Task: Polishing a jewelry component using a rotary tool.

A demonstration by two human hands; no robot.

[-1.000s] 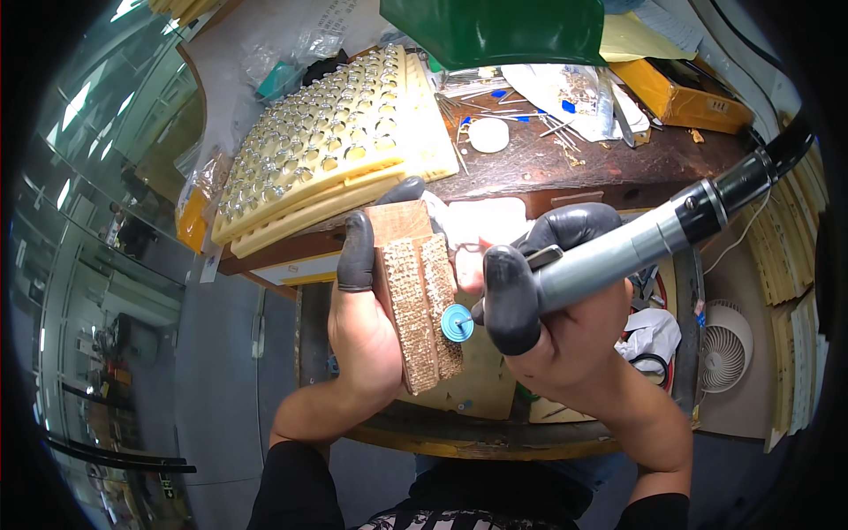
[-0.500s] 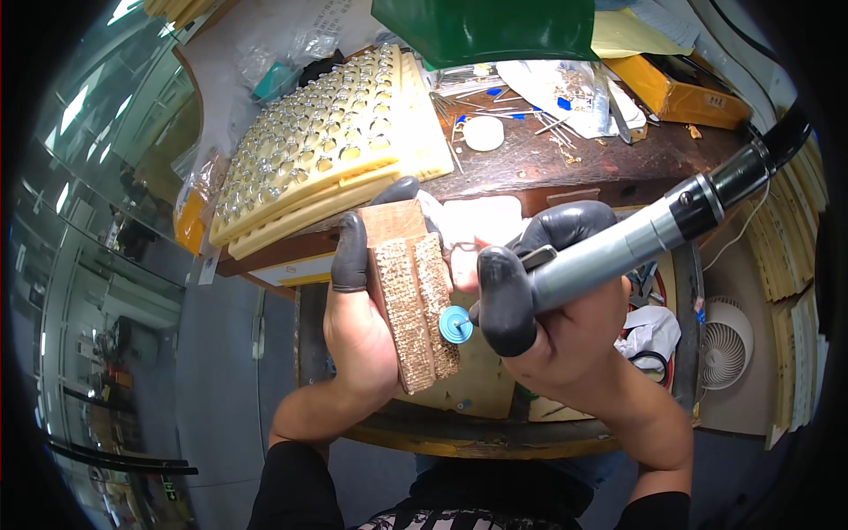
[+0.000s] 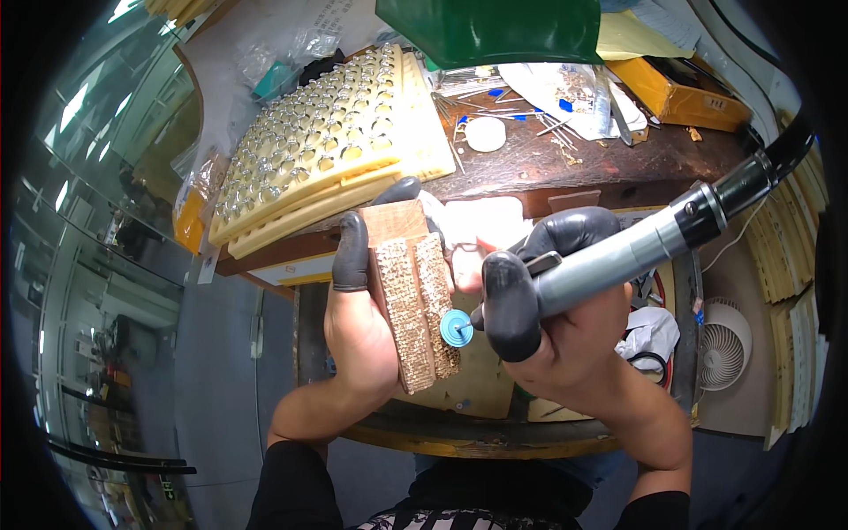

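Note:
My left hand (image 3: 358,331), with black covers on the thumb and a fingertip, is closed around a wooden block (image 3: 395,222). Two lengthwise strips of rough, gold-coloured pieces (image 3: 406,318) cover most of the block's upper face, with a groove between them. In my right hand (image 3: 565,340), whose fingers also wear black covers, is a grey rotary handpiece (image 3: 618,264) slanting up to the right. A small blue disc (image 3: 456,328) on its tip lies against or just over the right strip's edge; I cannot tell whether they touch.
Beyond my left hand, a pale yellow tray (image 3: 305,146) holds rows of shiny metal rings. Thin metal rods, a round white piece (image 3: 485,134) and an orange box (image 3: 676,93) lie on the dark wooden bench (image 3: 618,163). A green sheet (image 3: 490,31) hangs above; a white fan (image 3: 726,344) stands right.
My right hand and the handpiece have shifted very slightly right and down, with the disc still beside the right strip. The left hand and block look unmoved.

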